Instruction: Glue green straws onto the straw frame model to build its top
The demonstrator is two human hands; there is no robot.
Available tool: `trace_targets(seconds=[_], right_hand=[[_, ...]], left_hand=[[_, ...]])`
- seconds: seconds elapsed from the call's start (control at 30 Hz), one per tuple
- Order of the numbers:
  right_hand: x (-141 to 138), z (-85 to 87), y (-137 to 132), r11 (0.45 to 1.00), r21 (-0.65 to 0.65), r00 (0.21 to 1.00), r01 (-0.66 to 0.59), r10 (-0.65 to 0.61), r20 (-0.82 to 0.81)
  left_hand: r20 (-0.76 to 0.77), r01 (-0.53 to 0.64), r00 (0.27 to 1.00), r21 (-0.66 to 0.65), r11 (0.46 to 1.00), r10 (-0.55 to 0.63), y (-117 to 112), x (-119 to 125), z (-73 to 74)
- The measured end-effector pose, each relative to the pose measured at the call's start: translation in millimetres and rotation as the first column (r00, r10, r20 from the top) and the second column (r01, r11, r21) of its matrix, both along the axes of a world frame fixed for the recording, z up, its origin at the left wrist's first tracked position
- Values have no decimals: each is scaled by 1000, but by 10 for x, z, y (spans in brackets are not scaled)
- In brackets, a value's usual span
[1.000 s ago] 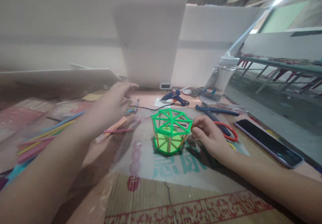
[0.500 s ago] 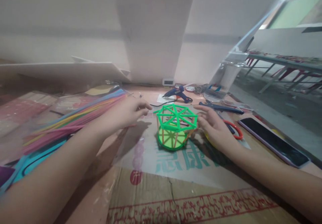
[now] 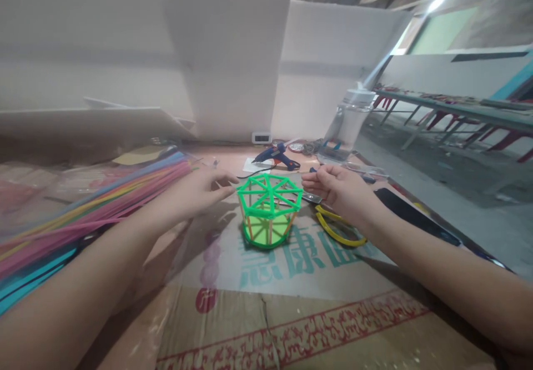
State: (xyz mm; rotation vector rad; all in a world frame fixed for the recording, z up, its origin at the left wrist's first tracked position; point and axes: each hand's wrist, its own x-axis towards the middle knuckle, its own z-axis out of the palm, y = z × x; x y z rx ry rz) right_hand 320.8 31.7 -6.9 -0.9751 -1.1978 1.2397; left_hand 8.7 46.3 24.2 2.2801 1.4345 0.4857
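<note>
A small frame of bright green and orange sticks point(image 3: 270, 193) stands upright on a round green base, its spoked eight-sided top facing up. At its left rim is my left hand point(image 3: 208, 188), thumb and forefinger apart; whether the fingertips touch the rim I cannot tell. Close by the right rim is my right hand point(image 3: 339, 188), with thumb and fingers drawn together. Anything in that pinch is too small or hidden to make out. Under the right hand lie scissors with yellow handles point(image 3: 339, 234), partly covered by it.
Behind the frame lie a blue glue gun point(image 3: 275, 155) and a small digital display point(image 3: 261, 138). A clear water bottle point(image 3: 347, 123) stands back right, a phone point(image 3: 410, 214) right. Bundled coloured strips point(image 3: 137, 198) lie left. White boards point(image 3: 233, 65) rise behind.
The view has swung to the right. My right hand's fingers have gone from spread to drawn together, uncovering the yellow scissor handles. My left hand stays beside the frame, its fingers nearer the rim.
</note>
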Motion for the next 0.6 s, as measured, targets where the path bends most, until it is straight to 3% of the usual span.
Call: trace_targets(seconds=[0.27, 0.47, 0.6], right_hand=[[160, 363, -79, 969, 242, 995, 49, -70, 77], [136, 372, -154, 973, 228, 981, 39, -81, 177], [73, 354, -198, 976, 208, 974, -60, 11, 227]], left_hand=[[49, 36, 998, 60, 998, -39, -37, -68, 59], [47, 5, 999, 146, 989, -12, -70, -131, 113], [13, -8, 1000, 193, 981, 5, -128, -129, 144]])
